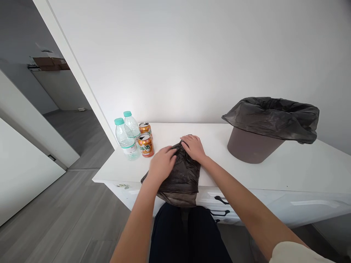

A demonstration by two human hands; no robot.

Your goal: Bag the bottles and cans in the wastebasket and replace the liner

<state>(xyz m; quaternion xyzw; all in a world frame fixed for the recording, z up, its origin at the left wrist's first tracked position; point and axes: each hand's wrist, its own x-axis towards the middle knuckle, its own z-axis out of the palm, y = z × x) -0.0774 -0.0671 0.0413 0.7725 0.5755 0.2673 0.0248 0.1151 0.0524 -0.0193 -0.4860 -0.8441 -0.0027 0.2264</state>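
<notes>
A dark, thin plastic garbage bag (182, 173) lies crumpled on the white cabinet top, its lower end hanging over the front edge above my lap. My left hand (163, 162) rests on the bag's upper left part, fingers apart and slightly bent, a little blurred. On the top right end of the bag lies my right hand (193, 147), fingers stretched across it and thumb spread to the side. Neither hand visibly grips the plastic. Just left of the bag stand two orange drink cans, a front can (146, 145) and a rear can (145, 128), both opened.
Two clear bottles with teal caps, a front bottle (126, 140) and a rear bottle (131, 124), stand beside the cans. To the right, a brown trash bin (251, 146) wears a dark liner (270, 118). Black drawer handles (221, 199) stick out below the front edge.
</notes>
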